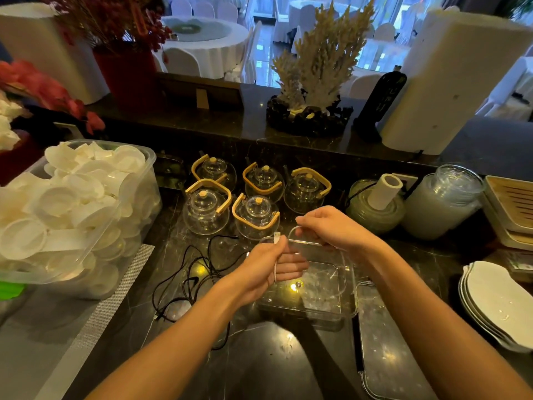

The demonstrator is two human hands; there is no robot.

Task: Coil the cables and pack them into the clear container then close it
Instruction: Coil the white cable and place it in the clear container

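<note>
Head view: both hands work a white cable [275, 269] just above the clear container [314, 290], which sits open on the dark bench [259, 365]. The left hand [269, 267] is curled round the cable, its USB plug [277, 237] poking up past the thumb. The right hand [328, 226] pinches a loop of the same cable, so a coil looks under way. A black cable [187, 284] lies loose and tangled on the bench, left of the container. The lid [386, 347] rests on the bench just right of the container.

Risks, as I judge them: the stiff white loop may spring open if either hand lets go before it is tucked in, spilling over the container wall. The glass teapots [253, 215] stand close behind the hands, so a wide winding sweep could knock one. The black cable's tangle could knot when lifted.
</note>
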